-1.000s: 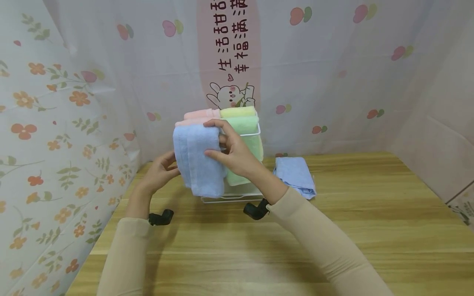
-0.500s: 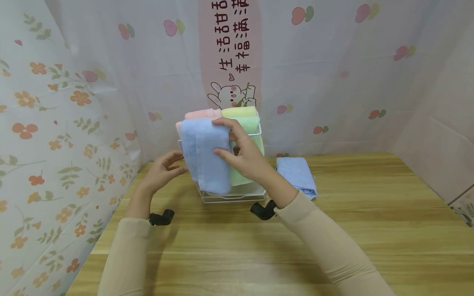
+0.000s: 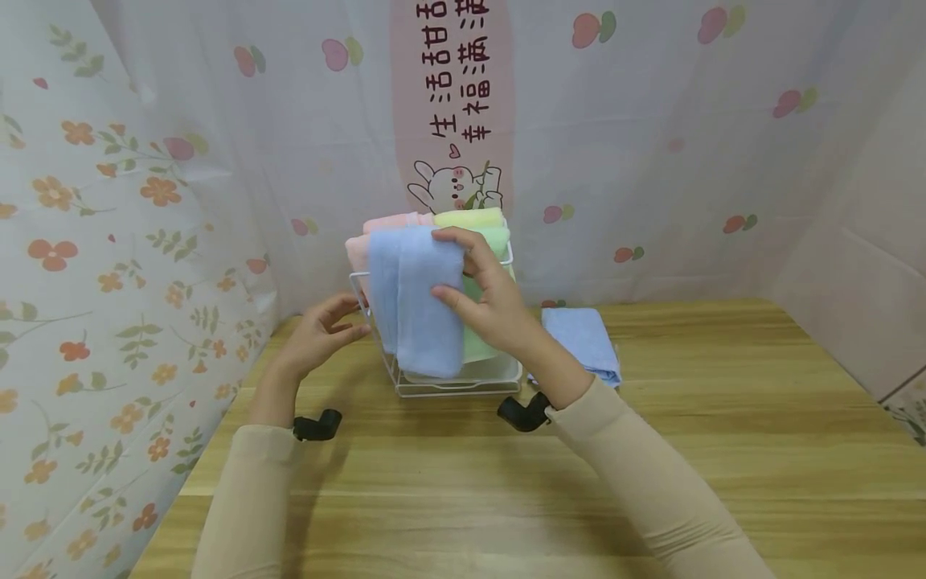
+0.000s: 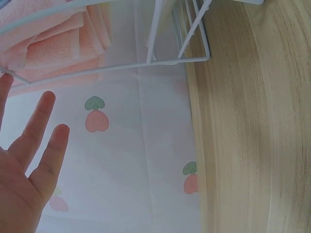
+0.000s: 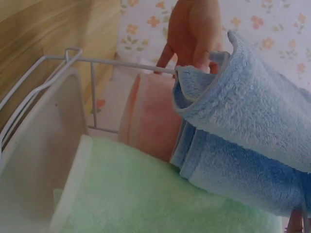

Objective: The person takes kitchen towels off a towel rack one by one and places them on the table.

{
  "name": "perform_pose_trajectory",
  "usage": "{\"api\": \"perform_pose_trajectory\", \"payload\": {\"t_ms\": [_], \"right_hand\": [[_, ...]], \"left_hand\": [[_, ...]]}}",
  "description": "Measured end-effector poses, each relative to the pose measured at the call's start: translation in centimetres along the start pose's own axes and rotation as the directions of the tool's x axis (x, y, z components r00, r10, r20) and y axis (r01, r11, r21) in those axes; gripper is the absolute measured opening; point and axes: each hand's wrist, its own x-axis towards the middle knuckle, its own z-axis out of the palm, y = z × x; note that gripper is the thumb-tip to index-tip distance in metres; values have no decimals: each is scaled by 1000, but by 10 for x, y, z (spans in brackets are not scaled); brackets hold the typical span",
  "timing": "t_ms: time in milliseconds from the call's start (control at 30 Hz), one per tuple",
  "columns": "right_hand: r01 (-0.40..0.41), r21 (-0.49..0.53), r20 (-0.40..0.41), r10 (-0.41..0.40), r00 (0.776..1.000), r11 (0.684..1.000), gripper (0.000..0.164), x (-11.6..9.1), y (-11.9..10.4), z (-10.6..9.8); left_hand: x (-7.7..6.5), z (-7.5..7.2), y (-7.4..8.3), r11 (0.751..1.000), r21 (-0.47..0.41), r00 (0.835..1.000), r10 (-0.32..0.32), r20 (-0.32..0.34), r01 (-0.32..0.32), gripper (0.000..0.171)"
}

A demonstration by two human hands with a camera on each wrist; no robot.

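My right hand point(image 3: 488, 297) pinches the right edge of a folded blue towel point(image 3: 427, 305) and holds it upright over the front of a white wire basket point(image 3: 457, 392). Inside the basket stand pink towels point(image 3: 357, 251), a green towel point(image 3: 479, 347) and a yellow one point(image 3: 470, 217). In the right wrist view, the blue towel point(image 5: 252, 111) hangs in thick folds above the green towel point(image 5: 146, 189). My left hand point(image 3: 318, 334) is at the basket's left side with fingers extended. One fingertip appears to touch the wire rim point(image 4: 121, 64) in the left wrist view.
A second folded blue towel point(image 3: 579, 338) lies on the wooden table point(image 3: 463, 490), right of the basket. Patterned curtains point(image 3: 615, 177) stand behind and to the left. Black wrist mounts point(image 3: 316, 425) show beside both forearms.
My right hand has shifted the blue towel to the right, away from my left hand, exposing the basket's left wire side. The left hand stays almost still.
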Motion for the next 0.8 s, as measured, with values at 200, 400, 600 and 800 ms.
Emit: {"api": "perform_pose_trajectory", "payload": {"t_ms": [200, 400, 600, 800], "right_hand": [[22, 26, -46, -21, 999, 999, 56, 1, -2, -9], [-2, 49, -95, 7, 995, 999, 56, -2, -2, -16], [-34, 47, -150, 41, 988, 998, 54, -5, -4, -20], [-15, 57, -200, 27, 979, 998, 55, -5, -5, -26]], "left_hand": [[0, 0, 0, 1000, 3, 1000, -1, -3, 1, 34], [0, 0, -1, 1000, 2, 1000, 0, -3, 0, 36], [1, 1, -2, 1000, -2, 1000, 4, -2, -4, 35], [0, 1, 0, 1000, -8, 1000, -7, -4, 7, 36]]}}
